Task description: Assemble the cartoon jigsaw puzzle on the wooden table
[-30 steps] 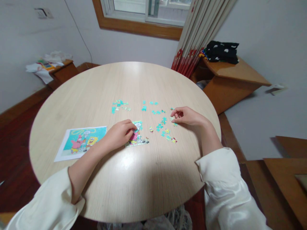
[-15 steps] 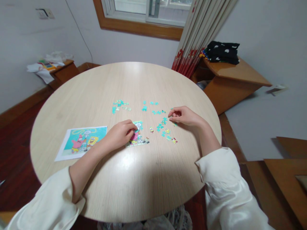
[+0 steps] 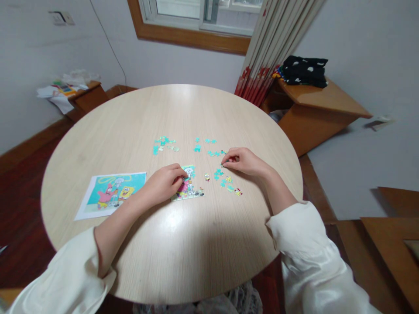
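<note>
A partly built cartoon jigsaw (image 3: 190, 185) lies at the middle of the round wooden table (image 3: 170, 244). My left hand (image 3: 162, 183) rests on its left edge with curled fingers pressed against it. My right hand (image 3: 244, 160) hovers over the loose puzzle pieces (image 3: 225, 179) to the right, thumb and forefinger pinched on a small piece. More teal pieces (image 3: 163, 144) are scattered farther back. A printed reference picture (image 3: 111, 194) lies to the left of the jigsaw.
A wooden cabinet (image 3: 314, 109) with dark folded cloth (image 3: 304, 69) stands at the right, beside a striped curtain (image 3: 271, 48). A low stand with papers (image 3: 68, 91) is at the far left. A window (image 3: 203, 17) is behind the table.
My right hand has slid leftward over the loose pieces and closed its pinch on one. My left hand has stayed on the jigsaw.
</note>
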`<state>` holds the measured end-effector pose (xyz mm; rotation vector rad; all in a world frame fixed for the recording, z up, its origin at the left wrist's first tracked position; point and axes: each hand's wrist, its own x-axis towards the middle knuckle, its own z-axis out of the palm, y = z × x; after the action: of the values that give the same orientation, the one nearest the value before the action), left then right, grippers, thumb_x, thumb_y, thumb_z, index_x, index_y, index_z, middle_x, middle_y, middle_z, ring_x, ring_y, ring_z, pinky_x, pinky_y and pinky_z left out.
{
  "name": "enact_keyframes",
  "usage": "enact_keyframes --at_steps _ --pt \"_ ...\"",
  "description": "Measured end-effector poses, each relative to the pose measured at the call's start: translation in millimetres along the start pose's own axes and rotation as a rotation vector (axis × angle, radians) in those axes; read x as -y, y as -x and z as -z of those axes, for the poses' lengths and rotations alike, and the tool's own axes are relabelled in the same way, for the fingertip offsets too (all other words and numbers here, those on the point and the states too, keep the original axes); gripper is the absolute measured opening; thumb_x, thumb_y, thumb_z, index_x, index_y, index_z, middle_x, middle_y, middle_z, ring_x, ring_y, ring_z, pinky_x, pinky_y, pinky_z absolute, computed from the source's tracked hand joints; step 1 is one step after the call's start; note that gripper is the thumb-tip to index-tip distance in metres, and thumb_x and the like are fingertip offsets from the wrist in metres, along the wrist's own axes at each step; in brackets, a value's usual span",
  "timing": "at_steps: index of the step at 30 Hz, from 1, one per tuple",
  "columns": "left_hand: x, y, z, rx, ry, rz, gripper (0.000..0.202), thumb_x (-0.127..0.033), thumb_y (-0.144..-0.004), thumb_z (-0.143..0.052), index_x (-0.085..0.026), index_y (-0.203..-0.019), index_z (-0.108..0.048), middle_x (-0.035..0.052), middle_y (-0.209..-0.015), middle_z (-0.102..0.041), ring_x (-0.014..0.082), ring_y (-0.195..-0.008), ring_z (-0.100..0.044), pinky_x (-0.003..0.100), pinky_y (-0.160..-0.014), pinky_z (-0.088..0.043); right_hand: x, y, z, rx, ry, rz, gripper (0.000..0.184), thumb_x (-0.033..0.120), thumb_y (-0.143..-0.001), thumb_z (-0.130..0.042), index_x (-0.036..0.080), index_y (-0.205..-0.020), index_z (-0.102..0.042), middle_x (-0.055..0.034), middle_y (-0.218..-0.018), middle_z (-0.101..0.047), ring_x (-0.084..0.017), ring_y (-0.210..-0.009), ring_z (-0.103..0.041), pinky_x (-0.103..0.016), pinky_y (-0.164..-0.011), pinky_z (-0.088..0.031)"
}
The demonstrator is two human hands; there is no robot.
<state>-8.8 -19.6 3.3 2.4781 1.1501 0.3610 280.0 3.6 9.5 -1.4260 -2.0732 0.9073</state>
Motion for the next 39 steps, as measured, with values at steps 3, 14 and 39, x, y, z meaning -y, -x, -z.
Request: enact_keyframes --at_steps 3,14,39 --pt "-0.1 -0.1 0.1 -0.002 -0.003 -0.001 0.030 -0.010 -0.085 -0.042 -0.016 -0.094 -0.070 0.0070 -0.092 -0.067 0.0188 -0.085 -0.064 0.031 -0.078 -0.049 -1.7 2.2 5.1 0.028 -0.038 -0.004 0.017 0.034 -0.071 -0.067 0.018 -0.070 -0.070 -0.0010 -0.068 -0.055 -0.013 -0.064 -0.046 -0.029 -0.061 -0.036" --pt "-1.4 -0.5 0.8 0.018 0.012 0.019 0.031 -0.010 -0.085 -0.042 -0.015 -0.095 -0.070 0.0086 -0.094 -0.066 0.0208 -0.087 -0.064 0.033 -0.080 -0.049 -2.0 6.4 13.7 0.289 0.056 -0.043 0.015 0.031 -0.064 -0.074 0.019 -0.063 -0.064 0.0037 -0.061 -0.049 -0.011 -0.061 -0.043 -0.026 -0.056 -0.032" --pt "4.3 -1.6 -2.7 -0.143 0.012 0.031 0.027 -0.012 -0.087 -0.045 -0.013 -0.097 -0.070 0.0099 -0.095 -0.065 0.0220 -0.088 -0.061 0.038 -0.085 -0.049 4.3 3.1 -1.0 0.057 0.048 0.019 0.007 0.024 -0.074 -0.066 0.018 -0.075 -0.068 0.0013 -0.067 -0.049 -0.012 -0.063 -0.045 -0.029 -0.060 -0.036"
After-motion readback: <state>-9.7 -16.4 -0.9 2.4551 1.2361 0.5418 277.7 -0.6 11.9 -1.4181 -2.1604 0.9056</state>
